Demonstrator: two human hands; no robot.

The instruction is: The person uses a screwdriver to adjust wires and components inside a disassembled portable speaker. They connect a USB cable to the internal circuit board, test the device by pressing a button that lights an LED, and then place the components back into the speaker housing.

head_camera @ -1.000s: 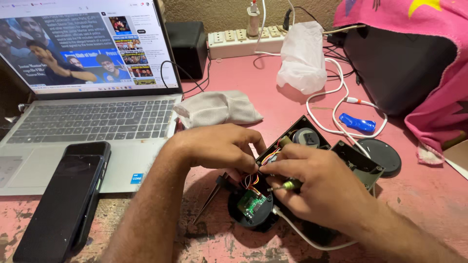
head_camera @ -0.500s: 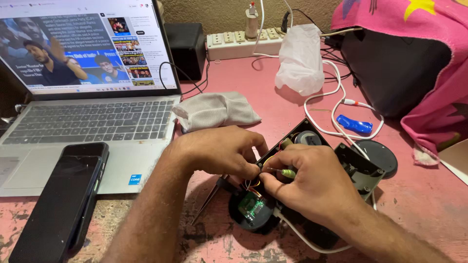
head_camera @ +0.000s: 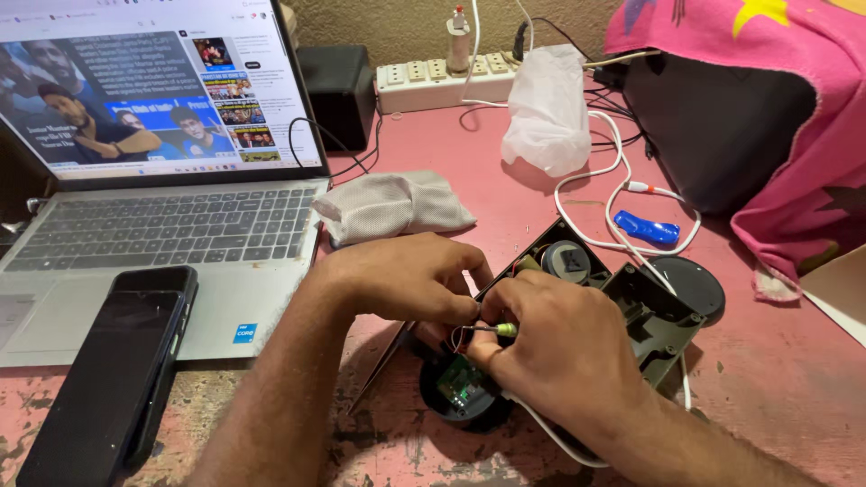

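Both hands meet over an opened black device (head_camera: pixel 631 307) lying on the pink counter (head_camera: pixel 785 379), right of the laptop (head_camera: pixel 162 225). The left hand (head_camera: pixel 401 280) comes in from the laptop side, knuckles up, its fingers (head_camera: pixel 465 302) curled together and pinched down on thin red wires (head_camera: pixel 462 335) that loop out of the casing. The right hand (head_camera: pixel 564 347) lies across the middle of the device, its thumb and forefinger closed on a small green-tipped part (head_camera: pixel 505 330) with a thin metal pin pointing toward the left fingertips. The two sets of fingertips are almost touching. Just below them a small green circuit board (head_camera: pixel 462 390) shows inside a round black housing. Beyond the right hand, the far end of the device shows a round speaker-like piece (head_camera: pixel 566 261) in its frame, and a black round disc (head_camera: pixel 690 284) lies just beside it.

A white cable (head_camera: pixel 622 171) winds from the power strip (head_camera: pixel 442 79) at the wall down past the device and under the right wrist. A blue connector (head_camera: pixel 648 228) lies near the cable. A grey cloth pouch (head_camera: pixel 392 206) lies between the laptop and the device. A dark phone (head_camera: pixel 113 370) rests on the laptop's near corner. A white plastic bag (head_camera: pixel 546 113) stands by the strip, and a pink cloth (head_camera: pixel 785 135) drapes over a dark bag on the right.
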